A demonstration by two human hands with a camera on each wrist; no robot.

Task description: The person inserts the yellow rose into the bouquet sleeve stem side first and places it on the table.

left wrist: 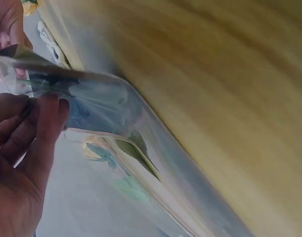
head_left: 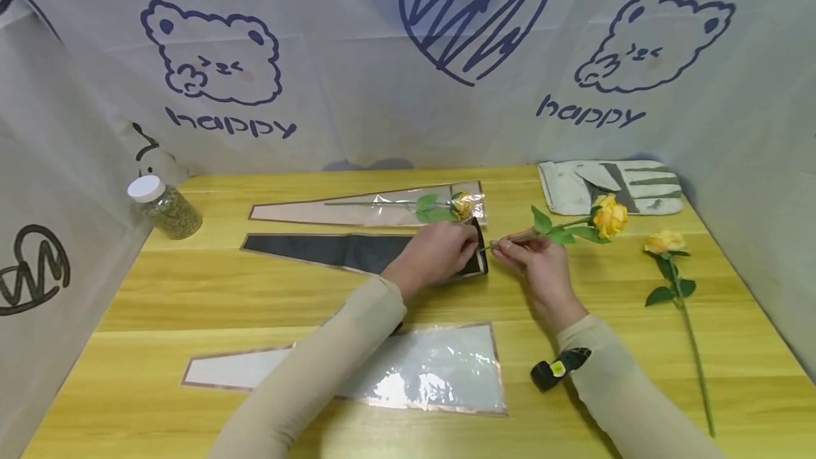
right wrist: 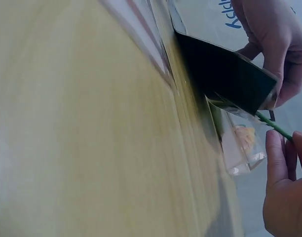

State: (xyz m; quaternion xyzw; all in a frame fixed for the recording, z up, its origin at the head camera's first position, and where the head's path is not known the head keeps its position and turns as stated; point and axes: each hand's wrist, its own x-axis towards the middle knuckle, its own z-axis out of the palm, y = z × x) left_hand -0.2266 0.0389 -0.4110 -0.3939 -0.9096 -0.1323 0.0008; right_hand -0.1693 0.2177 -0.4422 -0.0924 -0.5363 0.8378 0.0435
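My left hand (head_left: 440,250) pinches the wide mouth of a black flower sleeve (head_left: 312,250), whose clear front is lifted from its dark back. With fingertips and thumb, my right hand (head_left: 542,271) holds the stem of a yellow artificial rose (head_left: 610,217); its bloom points right. The green stem (right wrist: 274,124) reaches the sleeve's mouth in the right wrist view; how deep its tip lies inside is hard to tell. Behind, a pinkish sleeve (head_left: 306,211) contains another yellow rose (head_left: 463,205). A third rose (head_left: 664,241) lies on the table at the right.
A white-backed clear sleeve (head_left: 446,360) lies in front, partly under my left forearm. At the back left stands a lidded jar (head_left: 172,212) of dried bits. A white and grey work glove (head_left: 561,188) rests at the back right. Cloth walls (head_left: 357,112) border the wooden table (head_left: 153,303).
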